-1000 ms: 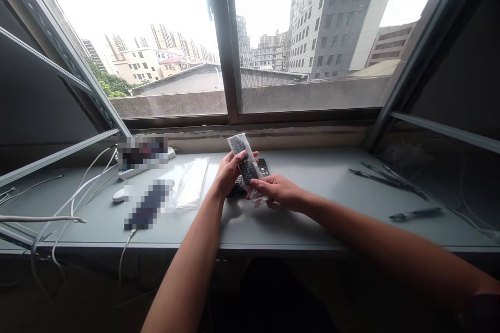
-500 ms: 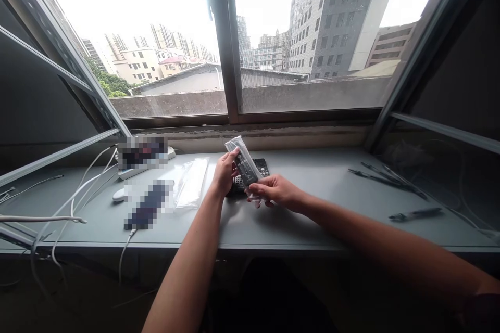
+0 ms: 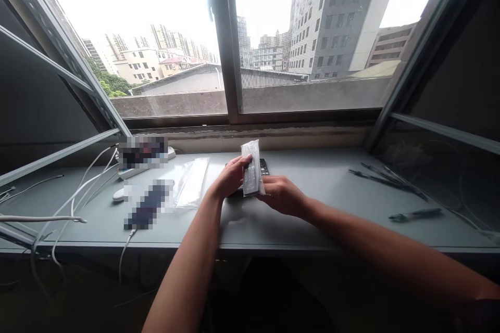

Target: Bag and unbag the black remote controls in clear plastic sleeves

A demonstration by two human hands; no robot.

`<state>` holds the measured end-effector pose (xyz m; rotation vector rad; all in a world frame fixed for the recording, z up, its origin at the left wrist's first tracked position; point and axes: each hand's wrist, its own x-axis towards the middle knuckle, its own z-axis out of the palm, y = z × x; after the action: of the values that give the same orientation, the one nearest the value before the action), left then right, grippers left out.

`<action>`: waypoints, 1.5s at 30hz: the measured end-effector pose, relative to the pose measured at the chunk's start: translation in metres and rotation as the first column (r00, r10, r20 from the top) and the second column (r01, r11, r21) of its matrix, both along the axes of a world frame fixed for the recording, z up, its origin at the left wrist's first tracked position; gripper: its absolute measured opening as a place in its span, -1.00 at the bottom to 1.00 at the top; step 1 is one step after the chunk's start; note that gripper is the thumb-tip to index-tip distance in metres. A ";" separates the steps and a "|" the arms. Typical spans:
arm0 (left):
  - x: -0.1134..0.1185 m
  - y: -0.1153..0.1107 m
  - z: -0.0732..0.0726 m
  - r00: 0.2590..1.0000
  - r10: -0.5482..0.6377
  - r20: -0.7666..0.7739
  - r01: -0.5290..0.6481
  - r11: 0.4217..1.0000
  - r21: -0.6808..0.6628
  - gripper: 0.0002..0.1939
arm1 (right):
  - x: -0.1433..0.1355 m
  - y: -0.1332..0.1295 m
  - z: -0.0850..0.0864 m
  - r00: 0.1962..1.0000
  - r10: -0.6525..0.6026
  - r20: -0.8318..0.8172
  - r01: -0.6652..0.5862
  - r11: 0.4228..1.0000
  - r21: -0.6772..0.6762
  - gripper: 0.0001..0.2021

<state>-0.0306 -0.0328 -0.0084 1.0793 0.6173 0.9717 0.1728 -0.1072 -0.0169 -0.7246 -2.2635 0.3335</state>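
Note:
A remote-like item in a clear plastic sleeve (image 3: 252, 174) is held upright between both hands over the desk. My left hand (image 3: 233, 176) grips its left side, thumb across the front. At its lower right, my right hand (image 3: 282, 193) has its fingers closed on the edge of the sleeve. Behind and below the sleeve lies a black object with buttons (image 3: 264, 167), mostly hidden by the hands and the sleeve.
Clear plastic bags (image 3: 192, 183) lie left of the hands on the grey desk (image 3: 328, 166). Farther left are a blurred dark device (image 3: 148, 205), a white power strip (image 3: 128, 170) and white cables. Several pens (image 3: 416, 214) lie at the right. A window stands behind.
The sleeved item has turned from a leftward tilt to nearly upright, and its face now looks paler. My left hand has shifted right, and my right hand's fingers have moved behind the lower edge.

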 end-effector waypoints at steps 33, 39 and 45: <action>-0.002 -0.002 0.001 0.987 -0.153 0.046 0.148 0.985 0.088 -0.49 | 0.011 0.009 0.008 0.883 -0.379 -0.276 0.389 0.921 -0.020 -0.71; -0.001 -0.003 0.001 0.989 -0.139 0.052 0.131 0.982 0.138 -0.50 | 0.004 0.001 0.007 0.902 -0.357 -0.242 0.263 0.901 -0.346 -0.42; 0.001 -0.007 0.002 0.986 -0.167 -0.002 0.165 0.972 0.166 -0.38 | -0.004 0.003 0.002 0.889 -0.286 -0.358 0.029 0.815 -0.579 -0.15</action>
<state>-0.0296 -0.0401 -0.0066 1.2512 0.4335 0.8943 0.1683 -0.1045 -0.0147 -1.0170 -1.6593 1.0047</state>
